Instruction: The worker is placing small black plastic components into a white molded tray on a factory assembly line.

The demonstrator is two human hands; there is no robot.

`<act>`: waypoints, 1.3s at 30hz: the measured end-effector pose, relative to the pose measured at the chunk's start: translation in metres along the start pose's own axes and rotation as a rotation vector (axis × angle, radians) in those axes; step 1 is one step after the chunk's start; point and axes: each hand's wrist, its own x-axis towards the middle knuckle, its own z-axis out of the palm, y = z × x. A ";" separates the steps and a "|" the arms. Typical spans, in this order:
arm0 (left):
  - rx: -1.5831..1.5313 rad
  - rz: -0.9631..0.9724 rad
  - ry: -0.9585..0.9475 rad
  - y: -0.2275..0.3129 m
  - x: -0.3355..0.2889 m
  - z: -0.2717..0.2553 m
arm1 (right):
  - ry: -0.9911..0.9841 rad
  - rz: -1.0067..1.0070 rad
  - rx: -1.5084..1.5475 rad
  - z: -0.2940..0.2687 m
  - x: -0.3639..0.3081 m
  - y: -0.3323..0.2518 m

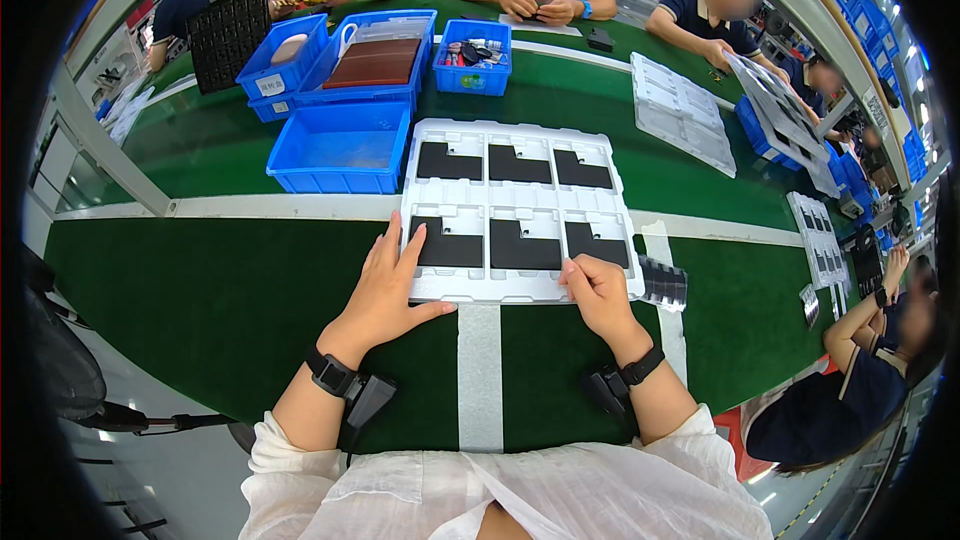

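A white plastic tray [540,288] lies in front of me, its compartments in two rows. Each holds a flat black L-shaped piece [525,252]. My left hand [375,290] rests against the tray's left edge, fingers spread and nothing in its grasp. Over the near right part of the tray is my right hand [605,305], its fingers curled in and thumb pressed to the forefinger beside the near right black piece [598,243]. Whatever sits in that pinch, if anything, is hidden. A strip of dark pieces in clear film [664,285] pokes out by the tray's right edge.
Beyond the tray stand an open blue bin [340,180], a blue bin with a brown notebook [375,63] and a small blue box of tools [473,80]. Other white trays [680,110] lie to the right. Several people sit around the green table [200,300].
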 end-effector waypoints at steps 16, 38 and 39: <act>0.002 -0.038 -0.023 0.003 0.000 -0.003 | -0.011 -0.045 -0.039 0.000 0.001 -0.003; -0.032 -0.012 0.020 0.003 0.001 -0.002 | 0.765 0.049 -0.309 -0.164 -0.027 0.031; -0.038 -0.009 0.017 0.003 0.001 -0.001 | 0.841 0.199 -0.311 -0.190 -0.034 0.024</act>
